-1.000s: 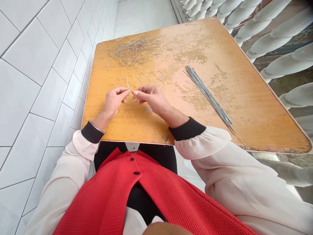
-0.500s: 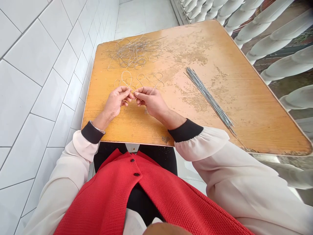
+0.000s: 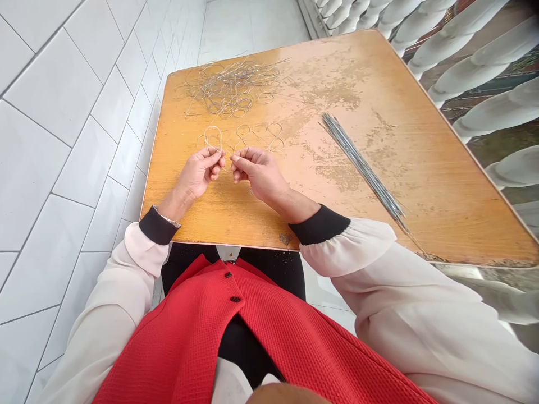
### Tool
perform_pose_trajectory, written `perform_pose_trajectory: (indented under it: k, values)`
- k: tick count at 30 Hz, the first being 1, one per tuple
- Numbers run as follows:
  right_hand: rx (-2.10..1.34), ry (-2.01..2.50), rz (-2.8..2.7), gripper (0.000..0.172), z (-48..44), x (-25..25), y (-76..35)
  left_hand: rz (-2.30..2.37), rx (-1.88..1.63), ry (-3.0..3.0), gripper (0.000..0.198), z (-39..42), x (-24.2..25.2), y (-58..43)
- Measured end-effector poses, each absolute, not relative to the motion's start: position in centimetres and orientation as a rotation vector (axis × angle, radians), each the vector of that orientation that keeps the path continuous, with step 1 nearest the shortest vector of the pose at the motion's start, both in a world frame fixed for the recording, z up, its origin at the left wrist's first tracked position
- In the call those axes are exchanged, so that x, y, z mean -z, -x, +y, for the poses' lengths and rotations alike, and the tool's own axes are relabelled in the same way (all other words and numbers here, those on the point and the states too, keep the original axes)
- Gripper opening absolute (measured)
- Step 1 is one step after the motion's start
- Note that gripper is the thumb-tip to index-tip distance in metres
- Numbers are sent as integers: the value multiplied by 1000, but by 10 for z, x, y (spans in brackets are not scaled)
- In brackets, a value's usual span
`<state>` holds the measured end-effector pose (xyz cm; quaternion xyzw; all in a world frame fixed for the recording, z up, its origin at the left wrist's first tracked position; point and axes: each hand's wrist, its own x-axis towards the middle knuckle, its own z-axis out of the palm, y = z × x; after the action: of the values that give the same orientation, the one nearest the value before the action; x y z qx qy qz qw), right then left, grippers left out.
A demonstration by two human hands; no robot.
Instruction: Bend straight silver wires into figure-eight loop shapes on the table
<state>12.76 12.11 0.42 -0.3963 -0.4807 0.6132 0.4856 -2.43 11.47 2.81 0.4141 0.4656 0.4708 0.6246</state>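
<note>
My left hand pinches a thin pale wire, whose round loop stands up above the fingertips. A short way to its right, my right hand is closed in a pinch, thumb against forefinger. A fine stretch of wire appears to run between the two hands, though it is too thin to follow fully. Just beyond my fingers, several bent wire figures with curved loops lie in a row on the wooden table.
A tangled heap of looped wires lies at the table's far left. To the right rests a bundle of straight grey wires, slanting toward me. A white tiled wall borders the left side, and white balusters stand on the right.
The wire loop has tipped and now looks smaller and rounder above my left fingers. My hands have drawn slightly apart. Both still pinch.
</note>
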Motion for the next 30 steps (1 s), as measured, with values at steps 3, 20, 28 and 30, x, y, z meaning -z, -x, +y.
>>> perform_pose_trajectory:
  k: [3, 20, 28, 30]
  values:
    - [-1460, 974, -1180, 30, 121, -4, -127, 1093, -1032, -1015, 21, 114, -28, 28]
    - [-1616, 1040, -1125, 25, 121, -6, -130, 1078, -1063, -1041, 18, 118, -18, 31]
    - [-1561, 1065, -1176, 26, 121, -5, -126, 1143, -1122, -1069, 20, 116, -15, 26]
    - [-1550, 1066, -1171, 27, 121, -5, -126, 1126, -1120, -1085, 18, 116, -15, 27]
